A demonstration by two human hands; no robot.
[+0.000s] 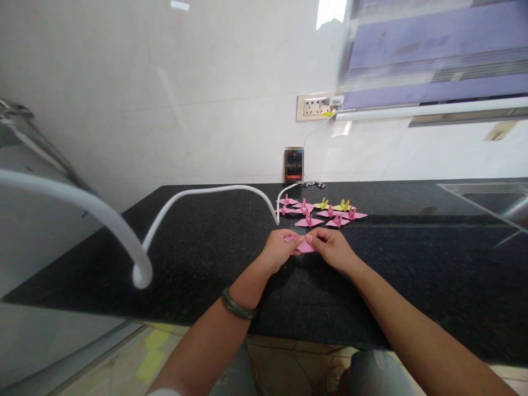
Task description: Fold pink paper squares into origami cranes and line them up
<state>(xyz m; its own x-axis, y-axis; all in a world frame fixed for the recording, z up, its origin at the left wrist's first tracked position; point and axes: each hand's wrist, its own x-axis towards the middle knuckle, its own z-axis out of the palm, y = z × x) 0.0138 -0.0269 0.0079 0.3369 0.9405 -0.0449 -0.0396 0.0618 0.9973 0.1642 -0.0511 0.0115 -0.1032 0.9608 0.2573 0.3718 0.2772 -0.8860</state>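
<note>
A small piece of folded pink paper (306, 247) is pinched between my two hands, just above the dark countertop. My left hand (280, 250) has thumb and fingers closed on its left part, with a dark bangle on that wrist. Closed on the right part is my right hand (332, 247), its thumb pressing near the paper's middle. The fingers cover much of the paper, so its full shape is hidden. Just beyond my hands stand several pink paper cranes (309, 220) and two yellow paper cranes (345, 205).
A phone-like device (294, 165) leans on the wall behind the cranes, below a power socket (315, 107) with a plugged-in charger. A thick white cable (214, 190) loops across the left of the countertop (198, 247). A sink (490, 192) lies at the right.
</note>
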